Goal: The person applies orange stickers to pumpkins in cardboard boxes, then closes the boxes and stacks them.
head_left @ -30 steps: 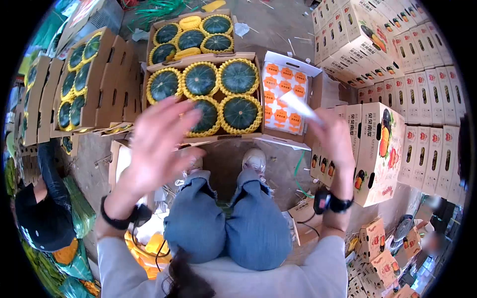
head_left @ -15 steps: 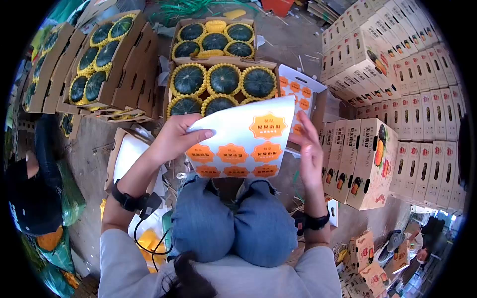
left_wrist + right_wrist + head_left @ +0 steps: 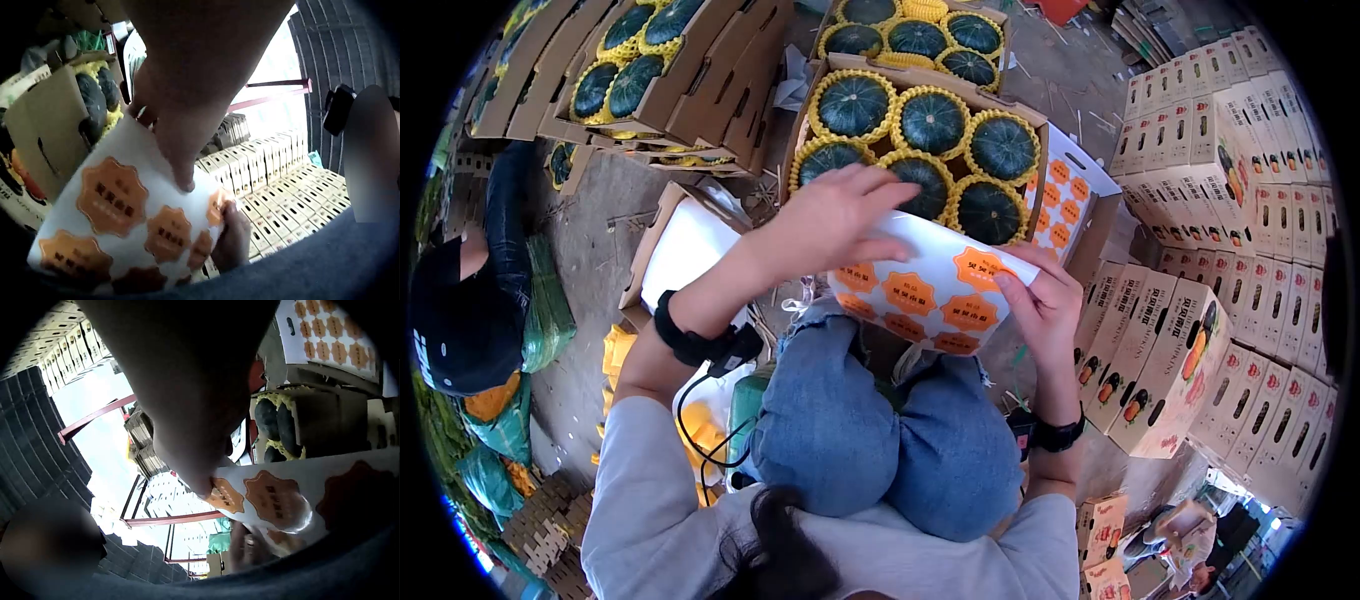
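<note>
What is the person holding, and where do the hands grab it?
A sheet of orange stickers, held with both hands. The left hand grips its top edge, and the right hand pinches its right edge.

An open carton [image 3: 905, 68] is set on the concrete floor [image 3: 600, 200], toward its far edge, and is filled with dark green squashes [image 3: 932, 120], each wrapped in yellow foam netting. A second filled carton [image 3: 1004, 30] is placed just behind it. Against the first carton's right wall, a spare sheet of orange labels [image 3: 1062, 200] is laid in a white tray. Printed cartons [image 3: 1240, 150] are stacked in rows along the floor's right edge. Tilted cartons of squashes [image 3: 635, 70] are ranged at the far left corner. A person in a black cap [image 3: 450, 330] is seen at the left edge, beside green bags [image 3: 550, 310].
</note>
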Demonstrator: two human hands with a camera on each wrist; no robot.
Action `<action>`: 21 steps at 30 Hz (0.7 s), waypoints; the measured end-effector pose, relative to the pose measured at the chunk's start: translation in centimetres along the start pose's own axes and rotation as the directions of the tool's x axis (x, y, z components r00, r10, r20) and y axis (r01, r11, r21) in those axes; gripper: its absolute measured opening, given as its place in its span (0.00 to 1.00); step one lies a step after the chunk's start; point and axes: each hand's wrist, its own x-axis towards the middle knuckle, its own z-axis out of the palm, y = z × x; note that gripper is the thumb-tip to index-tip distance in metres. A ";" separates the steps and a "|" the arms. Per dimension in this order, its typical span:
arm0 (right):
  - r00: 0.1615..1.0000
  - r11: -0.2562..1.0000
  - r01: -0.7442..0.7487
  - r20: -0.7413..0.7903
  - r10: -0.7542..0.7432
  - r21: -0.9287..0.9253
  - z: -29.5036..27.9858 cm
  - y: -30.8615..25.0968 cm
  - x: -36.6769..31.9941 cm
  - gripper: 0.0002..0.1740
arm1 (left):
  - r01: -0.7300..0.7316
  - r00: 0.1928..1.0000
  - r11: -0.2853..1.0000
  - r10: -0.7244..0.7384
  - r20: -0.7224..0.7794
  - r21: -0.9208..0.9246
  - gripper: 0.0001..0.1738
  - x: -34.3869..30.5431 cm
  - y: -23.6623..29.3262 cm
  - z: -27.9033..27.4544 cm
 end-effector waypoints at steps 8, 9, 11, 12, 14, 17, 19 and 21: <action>0.955 0.911 -0.296 0.064 0.290 0.288 1.5 0.3 -0.8 0.09 | -0.401 0.903 0.904 0.417 -0.105 0.147 0.10 1.1 2.9 2.0; 0.903 0.805 -0.421 0.108 0.416 0.419 1.5 2.2 -1.8 0.11 | -0.516 0.823 0.812 0.558 -0.106 0.273 0.11 0.9 3.1 2.0; 0.819 0.693 -0.557 0.167 0.549 0.457 1.9 3.1 -2.1 0.11 | -0.543 0.803 0.810 0.578 -0.144 0.221 0.12 -0.3 3.2 2.7; 0.769 0.632 -0.619 0.196 0.609 0.466 2.1 3.0 -2.1 0.11 | -0.558 0.791 0.807 0.588 -0.168 0.194 0.13 -0.6 3.4 2.8; 0.778 0.693 -0.621 0.182 0.601 0.367 2.2 2.2 -2.2 0.12 | -0.327 0.931 0.945 0.323 -0.168 0.004 0.12 -0.7 3.2 2.8; 0.847 0.811 -0.527 0.230 0.479 0.253 2.7 1.4 -2.1 0.11 | 0.025 0.994 0.974 -0.047 -0.094 -0.227 0.13 -0.6 2.7 4.0; 0.884 0.869 -0.454 0.220 0.412 0.198 2.7 0.7 -1.0 0.11 | -0.061 0.996 0.974 0.045 -0.078 -0.217 0.13 -0.2 2.5 4.1; 0.915 0.902 -0.386 0.204 0.348 0.192 2.8 0.5 -0.4 0.12 | -0.135 0.987 0.970 0.114 -0.109 -0.205 0.13 0.1 2.3 4.5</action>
